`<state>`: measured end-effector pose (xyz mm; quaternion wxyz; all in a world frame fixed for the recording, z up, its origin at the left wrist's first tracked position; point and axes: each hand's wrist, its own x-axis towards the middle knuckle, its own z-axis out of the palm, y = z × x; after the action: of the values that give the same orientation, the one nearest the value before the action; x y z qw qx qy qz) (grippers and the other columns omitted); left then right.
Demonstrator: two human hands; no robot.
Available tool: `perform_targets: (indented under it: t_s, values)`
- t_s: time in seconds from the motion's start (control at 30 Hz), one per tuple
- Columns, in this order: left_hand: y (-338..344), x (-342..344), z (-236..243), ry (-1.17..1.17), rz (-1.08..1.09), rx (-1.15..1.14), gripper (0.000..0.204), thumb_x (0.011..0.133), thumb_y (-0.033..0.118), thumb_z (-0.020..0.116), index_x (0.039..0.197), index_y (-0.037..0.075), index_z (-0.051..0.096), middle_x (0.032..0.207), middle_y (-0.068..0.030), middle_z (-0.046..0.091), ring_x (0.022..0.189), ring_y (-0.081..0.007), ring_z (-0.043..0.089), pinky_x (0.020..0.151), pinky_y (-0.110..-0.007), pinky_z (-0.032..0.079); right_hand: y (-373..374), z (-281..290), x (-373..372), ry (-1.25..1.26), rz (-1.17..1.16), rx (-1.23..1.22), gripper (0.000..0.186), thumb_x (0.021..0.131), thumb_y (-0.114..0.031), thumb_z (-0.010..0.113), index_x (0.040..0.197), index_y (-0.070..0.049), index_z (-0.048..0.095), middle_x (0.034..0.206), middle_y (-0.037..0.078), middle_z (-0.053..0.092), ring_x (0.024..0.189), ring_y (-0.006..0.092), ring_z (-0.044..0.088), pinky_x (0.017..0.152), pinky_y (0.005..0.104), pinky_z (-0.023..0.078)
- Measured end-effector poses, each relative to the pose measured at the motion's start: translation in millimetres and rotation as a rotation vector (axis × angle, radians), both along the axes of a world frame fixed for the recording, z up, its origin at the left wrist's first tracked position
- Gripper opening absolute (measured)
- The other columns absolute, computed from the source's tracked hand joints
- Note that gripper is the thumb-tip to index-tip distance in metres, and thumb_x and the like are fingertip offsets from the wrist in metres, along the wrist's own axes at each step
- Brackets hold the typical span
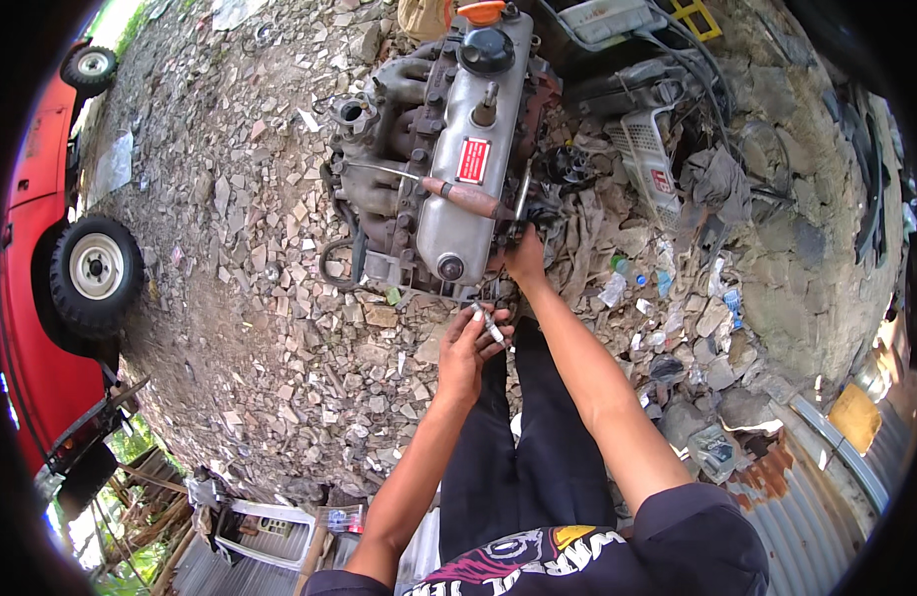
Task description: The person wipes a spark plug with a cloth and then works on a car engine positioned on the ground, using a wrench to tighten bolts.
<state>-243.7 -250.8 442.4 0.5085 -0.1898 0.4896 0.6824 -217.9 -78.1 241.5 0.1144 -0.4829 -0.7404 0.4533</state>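
Engine block (448, 149) sat on rubble ground (260, 298), screwdriver (458, 194) lying across its cover. Right hand (525, 258) gripped the engine's near edge, fingers clenched. Left hand (465, 348) pinched a small spark plug (488, 324) just below; fitting seemed underway, careful alignment needed.

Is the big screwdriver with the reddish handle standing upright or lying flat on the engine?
Lying flat: the screwdriver rests crosswise on the engine's valve cover, untouched by either hand.

Right hand (524, 260) fingertips hidden behind engine (448, 149) edge; small white part (489, 325) in left hand (468, 348) too small to identify; red vehicle (41, 248) cut off at frame edge.
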Motion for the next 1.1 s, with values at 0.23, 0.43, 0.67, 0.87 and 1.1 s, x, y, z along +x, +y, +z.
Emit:
perform_targets:
  t_s: [0.23, 0.43, 0.67, 0.87, 1.1]
  values:
    - [1.7, -10.9, 22.4, -0.054, 0.099, 0.016, 0.032, 0.103, 0.027, 0.052, 0.126, 0.005, 0.053, 0.123, -0.0154, 0.065, 0.104, -0.0256, 0.068, 0.090, -0.040, 0.056, 4.5, 52.5, -2.9, 0.125, -0.154, 0.101, 0.029, 0.089, -0.014, 0.066, 0.111, 0.003, 0.058, 0.095, 0.023, 0.067, 0.089, 0.0407, 0.067, 0.080, 0.0456, 0.052]
    - [9.4, -52.6, 66.9, 0.030, 0.209, 0.069, 0.034, 0.104, 0.033, 0.049, 0.127, 0.007, 0.052, 0.128, -0.0132, 0.064, 0.113, -0.0235, 0.064, 0.095, -0.039, 0.052, 68.6, 203.1, -106.3, 0.386, 0.194, 0.650, 0.041, 0.086, -0.002, 0.060, 0.127, -0.003, 0.058, 0.139, 0.019, 0.050, 0.127, 0.0361, 0.049, 0.106, 0.0427, 0.040]
    - [-0.1, -82.9, 98.1, 0.050, 0.332, 0.139, 0.032, 0.105, 0.032, 0.045, 0.125, 0.007, 0.051, 0.128, -0.0133, 0.064, 0.113, -0.0248, 0.064, 0.093, -0.038, 0.053, 126.2, 206.6, -144.8, -0.129, 0.819, 0.840, 0.017, 0.087, -0.021, 0.067, 0.094, -0.006, 0.062, 0.116, 0.015, 0.065, 0.102, 0.0343, 0.064, 0.087, 0.0439, 0.052]
    - [-10.4, -76.4, 162.3, 0.029, 0.482, 0.194, 0.032, 0.106, 0.032, 0.046, 0.127, 0.008, 0.051, 0.128, -0.0104, 0.063, 0.116, -0.0239, 0.062, 0.095, -0.039, 0.053, 103.2, 244.0, -72.4, 0.297, 0.059, 0.292, 0.051, 0.094, -0.046, 0.064, 0.093, 0.005, 0.065, 0.080, 0.019, 0.071, 0.076, 0.0355, 0.069, 0.067, 0.0463, 0.050]
    - [-54.5, -51.2, 215.2, 0.095, 0.408, 0.238, 0.031, 0.107, 0.032, 0.046, 0.128, 0.011, 0.050, 0.126, -0.0081, 0.063, 0.120, -0.0238, 0.061, 0.098, -0.041, 0.052, -61.3, 399.2, 39.6, 0.515, -0.149, -1.060, 0.037, 0.101, -0.041, 0.059, 0.096, -0.004, 0.059, 0.073, -0.001, 0.053, 0.060, 0.0110, 0.053, 0.055, 0.0262, 0.045]
